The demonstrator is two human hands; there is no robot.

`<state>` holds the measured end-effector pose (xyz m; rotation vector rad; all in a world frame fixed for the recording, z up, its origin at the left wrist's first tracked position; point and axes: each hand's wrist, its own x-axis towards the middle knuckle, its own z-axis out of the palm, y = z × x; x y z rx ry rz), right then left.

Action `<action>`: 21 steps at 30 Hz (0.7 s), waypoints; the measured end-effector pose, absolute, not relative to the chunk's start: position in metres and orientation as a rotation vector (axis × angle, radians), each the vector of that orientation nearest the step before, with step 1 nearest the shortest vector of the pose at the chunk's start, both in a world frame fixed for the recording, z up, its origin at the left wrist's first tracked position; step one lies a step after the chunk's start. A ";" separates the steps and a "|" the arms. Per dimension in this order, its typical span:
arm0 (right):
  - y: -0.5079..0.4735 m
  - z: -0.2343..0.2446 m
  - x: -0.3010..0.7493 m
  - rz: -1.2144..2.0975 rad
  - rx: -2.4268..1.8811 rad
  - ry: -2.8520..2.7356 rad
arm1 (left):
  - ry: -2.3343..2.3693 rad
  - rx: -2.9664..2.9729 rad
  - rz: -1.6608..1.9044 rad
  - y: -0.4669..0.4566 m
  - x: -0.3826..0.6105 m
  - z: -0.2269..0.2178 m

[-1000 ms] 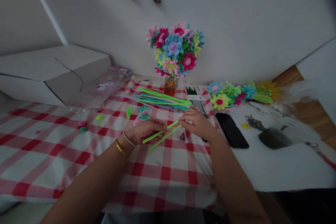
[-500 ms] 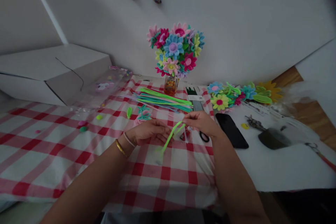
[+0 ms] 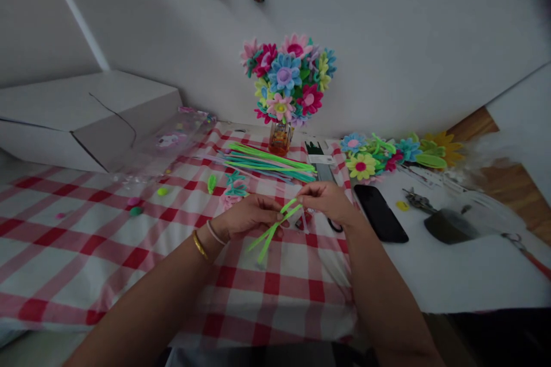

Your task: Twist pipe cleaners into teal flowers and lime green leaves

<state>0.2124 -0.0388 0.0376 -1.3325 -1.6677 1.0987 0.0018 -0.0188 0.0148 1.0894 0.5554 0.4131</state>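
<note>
Between my hands is a lime-green pipe cleaner, bent double, its two loose ends crossing and hanging toward me. My left hand pinches it near the crossing with thumb and fingers. With its fingertips, my right hand grips the folded end. Behind my left hand lie a pink and teal pipe-cleaner piece and a small green looped piece. A pile of green, teal and lilac pipe cleaners rests beyond. Scissors show partly by my right wrist.
A vase of fuzzy flowers stands at the back. More flowers, a black phone and keys lie to the right. At left are a white box, a clear plastic bag and pompoms.
My left hand has closed from spread fingers into a pinch on the green pipe cleaner. Its loose ends have spread apart and now cross.
</note>
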 end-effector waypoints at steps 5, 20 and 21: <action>-0.039 0.038 0.212 1.187 -1.254 -1.590 | 0.535 1.070 0.354 -0.019 0.000 0.015; -0.037 0.036 0.211 1.156 -1.191 -1.615 | 0.564 1.099 0.349 -0.019 -0.001 0.020; -0.037 0.036 0.211 1.141 -1.200 -1.633 | 0.580 1.127 0.333 -0.019 0.000 0.020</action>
